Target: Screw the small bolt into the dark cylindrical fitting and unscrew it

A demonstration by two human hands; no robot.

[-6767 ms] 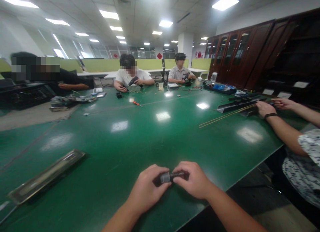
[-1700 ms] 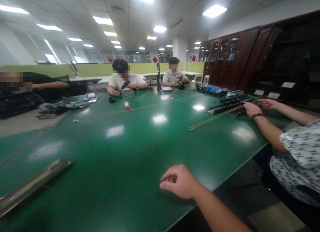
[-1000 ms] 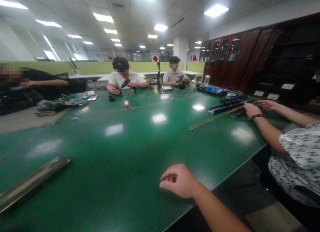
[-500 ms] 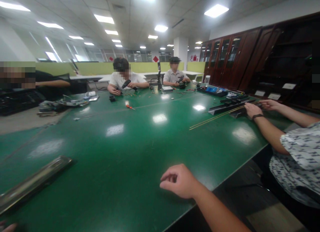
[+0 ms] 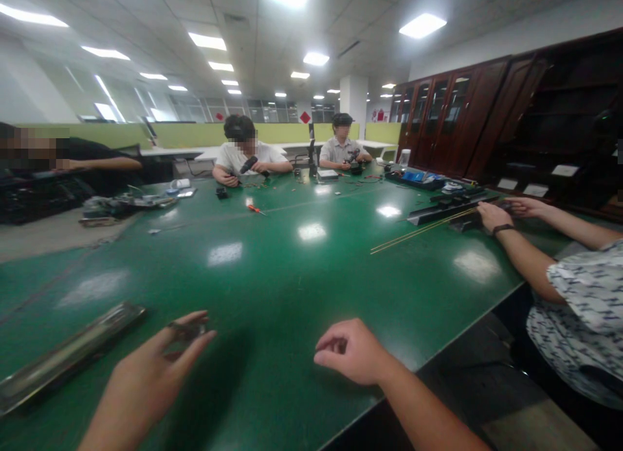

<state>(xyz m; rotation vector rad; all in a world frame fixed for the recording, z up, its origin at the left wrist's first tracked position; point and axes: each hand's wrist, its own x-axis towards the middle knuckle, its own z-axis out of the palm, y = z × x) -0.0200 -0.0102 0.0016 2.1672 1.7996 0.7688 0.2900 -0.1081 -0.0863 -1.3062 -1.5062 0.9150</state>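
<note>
At lower left, my left hand (image 5: 141, 376) has come into full view, where half a second ago only fingertips showed at the border. It stands to the right of the case (image 5: 73, 357), raised over the tabletop (image 5: 272, 269), thumb and fingers seemingly pinching a small piece (image 5: 197, 328). My right hand (image 5: 357, 353), little changed, lies well apart near the edge, its fingers loosely curled; I cannot tell whether anything sits inside the curl. I take the change to mean that the piece is now within reach of both hands.

Materials, in the same order: the case is long, narrow and shallow, with a shiny rim. The piece shows a greyish gleam, but blur hides its outline. The screwdriver (image 5: 256, 209) has an orange handle and a thin shaft. The tabletop is smooth, glossy green. Straight, slender yellow rods (image 5: 422, 231) run beside a dark, angular channel (image 5: 433, 212) towards a co-worker's hand (image 5: 494, 215).
</note>
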